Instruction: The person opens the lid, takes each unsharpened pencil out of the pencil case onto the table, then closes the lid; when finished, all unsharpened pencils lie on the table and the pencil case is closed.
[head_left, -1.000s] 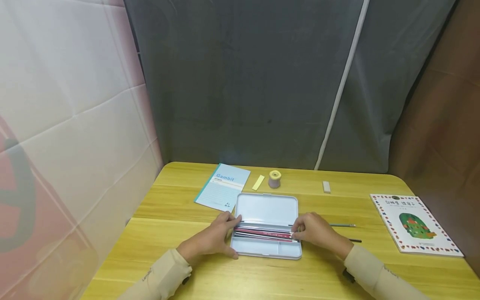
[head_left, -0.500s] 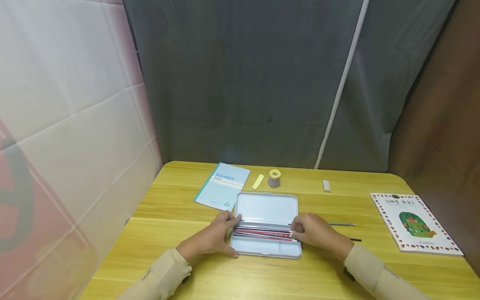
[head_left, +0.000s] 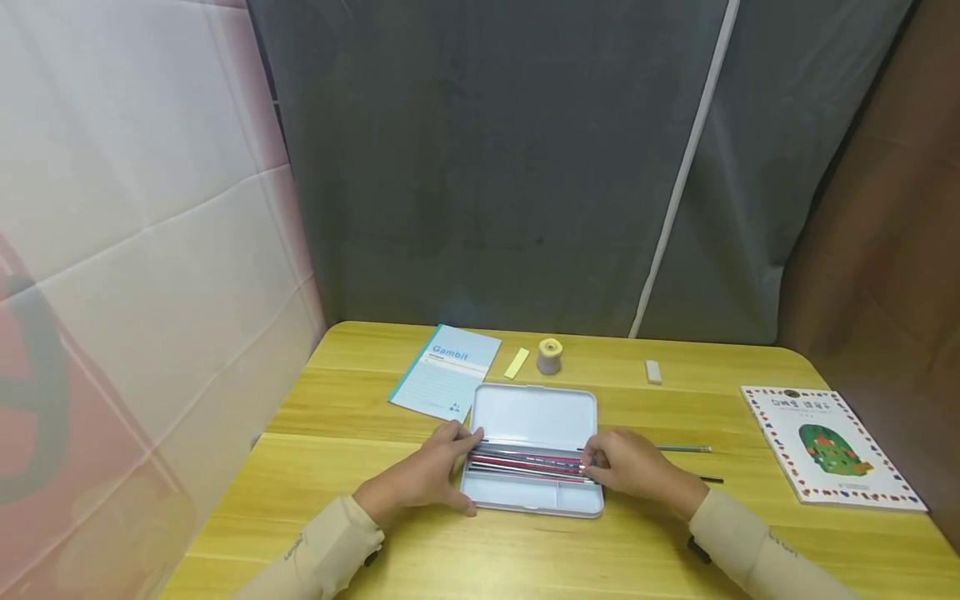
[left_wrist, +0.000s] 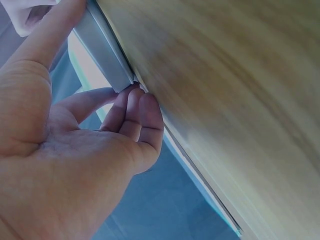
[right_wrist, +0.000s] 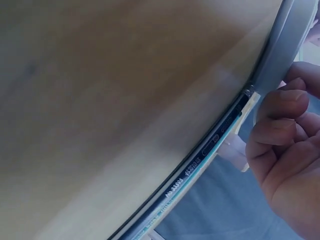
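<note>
A white pencil case (head_left: 534, 417) lies open on the table, its lid tipped back. Red, black and silver pencils (head_left: 525, 467) lie lengthwise in its tray. My left hand (head_left: 423, 475) grips the case's left end, thumb at the front corner and a finger near the hinge. In the left wrist view its fingers curl against the case wall (left_wrist: 107, 55). At the tray's right end, my right hand (head_left: 633, 462) pinches a red pencil's end; the fingertips partly hide it. Two loose pencils lie beyond that hand, a grey-green one (head_left: 686, 449) and a dark one (head_left: 712, 480), both partly covered.
Behind the case are a Gambit notebook (head_left: 446, 371), a yellow strip (head_left: 517, 364) and a yellow-topped, grey-bodied spool-shaped item (head_left: 549, 358). A white eraser (head_left: 653, 372) lies farther right. A picture book (head_left: 832, 450) lies near the table's right edge.
The red pencils at my right fingertips have shifted and turned slightly in the tray. Both hands stay in nearly the same place, and the case has not moved.
</note>
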